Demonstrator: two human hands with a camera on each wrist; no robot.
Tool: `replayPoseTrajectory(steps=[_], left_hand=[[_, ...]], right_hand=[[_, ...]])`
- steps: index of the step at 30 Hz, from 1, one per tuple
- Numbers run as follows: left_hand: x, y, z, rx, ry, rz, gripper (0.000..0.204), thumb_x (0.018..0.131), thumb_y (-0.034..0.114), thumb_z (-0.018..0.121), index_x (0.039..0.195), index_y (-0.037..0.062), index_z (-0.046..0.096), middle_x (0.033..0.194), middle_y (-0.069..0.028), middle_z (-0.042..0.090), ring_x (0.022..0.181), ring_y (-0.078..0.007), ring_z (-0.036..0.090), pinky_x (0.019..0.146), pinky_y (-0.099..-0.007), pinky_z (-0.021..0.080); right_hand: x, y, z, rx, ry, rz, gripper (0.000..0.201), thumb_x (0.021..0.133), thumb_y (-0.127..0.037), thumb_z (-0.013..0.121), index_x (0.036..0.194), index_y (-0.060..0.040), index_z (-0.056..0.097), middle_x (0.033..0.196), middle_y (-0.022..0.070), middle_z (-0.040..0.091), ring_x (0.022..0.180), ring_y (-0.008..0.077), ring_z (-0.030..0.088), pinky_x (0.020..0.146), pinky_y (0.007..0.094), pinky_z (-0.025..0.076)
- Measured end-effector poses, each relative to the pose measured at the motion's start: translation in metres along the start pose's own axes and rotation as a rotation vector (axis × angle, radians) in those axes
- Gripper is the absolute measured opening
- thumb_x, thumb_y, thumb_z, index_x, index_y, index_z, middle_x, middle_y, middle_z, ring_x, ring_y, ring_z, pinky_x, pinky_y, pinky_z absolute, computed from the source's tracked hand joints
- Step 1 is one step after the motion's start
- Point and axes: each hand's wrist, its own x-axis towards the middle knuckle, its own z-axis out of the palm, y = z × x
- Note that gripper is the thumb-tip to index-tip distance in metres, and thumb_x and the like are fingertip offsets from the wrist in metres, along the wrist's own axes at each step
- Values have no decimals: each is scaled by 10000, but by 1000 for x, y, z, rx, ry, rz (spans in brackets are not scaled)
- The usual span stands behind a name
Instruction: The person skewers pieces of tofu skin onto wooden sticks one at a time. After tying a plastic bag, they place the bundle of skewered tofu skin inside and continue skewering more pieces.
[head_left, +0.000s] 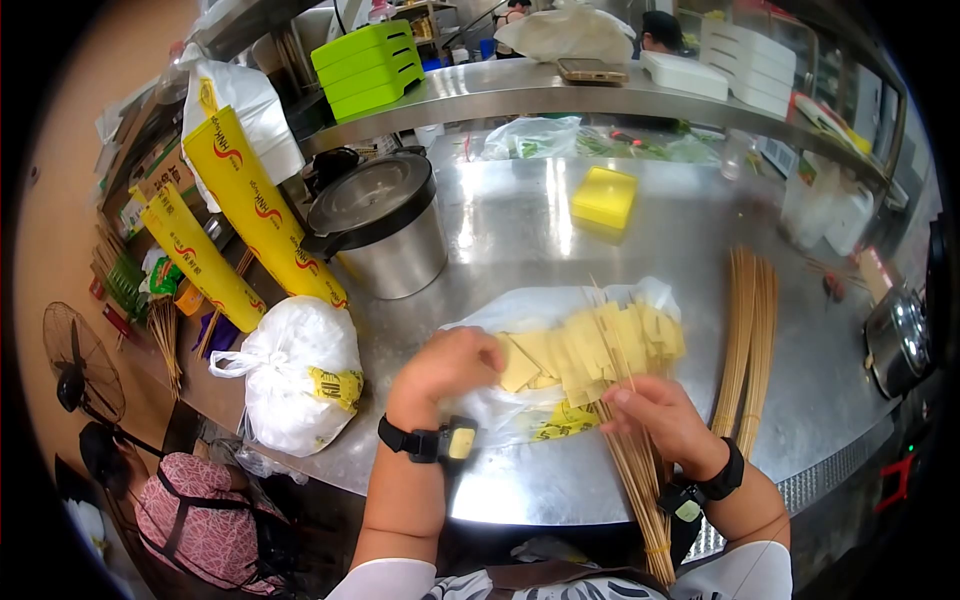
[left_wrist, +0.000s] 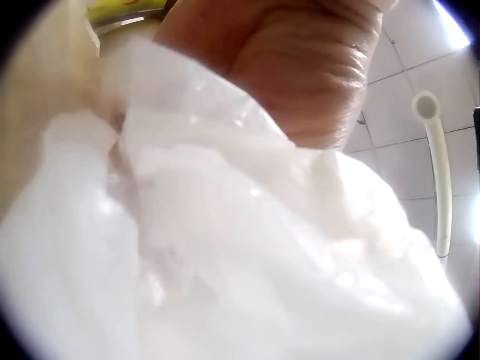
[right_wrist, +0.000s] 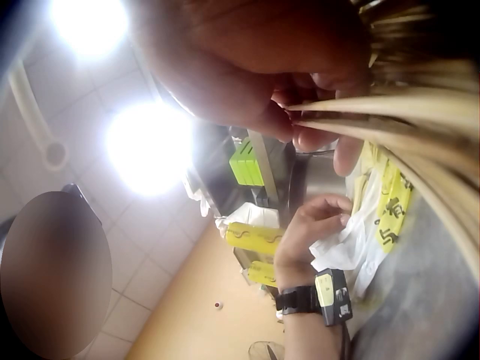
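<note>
Thin yellowish sheets (head_left: 575, 350) lie overlapping on a white plastic bag (head_left: 470, 405) on the metal table. My left hand (head_left: 440, 370) has bent fingers at the sheets' left edge; whether they grip a sheet is unclear. White plastic (left_wrist: 247, 240) fills most of the left wrist view, below part of that hand (left_wrist: 300, 67). My right hand (head_left: 660, 420) pinches thin wooden skewers between thumb and fingers at the sheets' near right edge. Beneath it lies a skewer bundle (head_left: 640, 495), tied near its lower end. In the right wrist view, skewer tips (right_wrist: 337, 109) meet the fingers.
A lidded steel pot (head_left: 400, 245) and a tied white bag (head_left: 300, 400) stand to the left, near tall yellow packages (head_left: 245, 190). Beyond the sheets is a yellow container (head_left: 604, 197). More skewers (head_left: 745, 345) lie at right, with another metal pot (head_left: 897, 340) near the edge.
</note>
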Motion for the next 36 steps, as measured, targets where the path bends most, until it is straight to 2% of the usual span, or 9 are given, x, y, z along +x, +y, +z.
replayPoseTrajectory(steps=[18,20,21,23,26,27,29,32,36], left_hand=[[8,-2,2,-66,0,-162,127,769,141,673,806,21,694,774,-80,665,725,-163,610,678,-298,484],[13,0,6,-214,277,-211,177,819,153,579,903,9,637,809,-173,656,723,-259,619,687,-343,482],[16,-2,8,-213,280,-209,177,819,153,579,903,9,637,809,-173,656,723,-259,619,687,-343,482],[25,-12,15,-418,553,-158,207,895,181,540,1013,17,587,808,-143,653,730,-226,615,670,-333,476],[47,-33,33,-855,667,-186,191,969,149,472,1066,-2,538,920,-75,636,774,-146,622,714,-284,503],[49,-33,36,-855,670,-180,191,969,149,472,1066,-2,538,920,-75,636,774,-146,622,714,-284,503],[52,-31,42,-1587,463,-210,182,969,138,502,1074,-7,534,984,-77,630,814,-151,634,731,-284,517],[50,-10,47,-1654,319,-139,182,932,88,555,1078,-18,524,969,-79,640,818,-144,634,701,-266,515],[48,10,52,-1472,394,-125,171,909,54,580,1063,2,525,925,-70,644,788,-124,628,689,-250,512]], right_hand=[[0,2,0,21,11,-2,212,973,-137,508,1028,37,617,755,8,548,669,82,546,730,270,531],[-1,1,0,21,11,2,214,973,-137,509,1035,38,617,752,6,543,669,79,539,737,274,535],[-2,-1,2,-12,26,13,217,972,-136,510,1040,39,619,743,4,534,656,78,526,758,289,542],[-3,-2,2,-46,41,19,219,971,-134,511,1045,40,620,735,1,526,643,77,512,779,304,550],[-3,2,3,-15,40,2,242,974,-132,500,1118,38,595,719,2,522,637,82,520,755,288,541],[-4,2,4,-2,40,-13,244,978,-133,490,1132,36,576,724,8,531,638,90,529,749,281,536],[-4,5,5,7,39,-33,248,982,-134,480,1147,34,558,730,13,541,639,97,537,743,274,532],[-2,15,4,95,54,-121,211,989,-138,464,1104,21,542,743,24,559,640,107,548,703,260,518],[3,20,2,100,33,-188,145,975,-141,506,984,-1,541,721,38,582,630,107,561,645,246,493]])
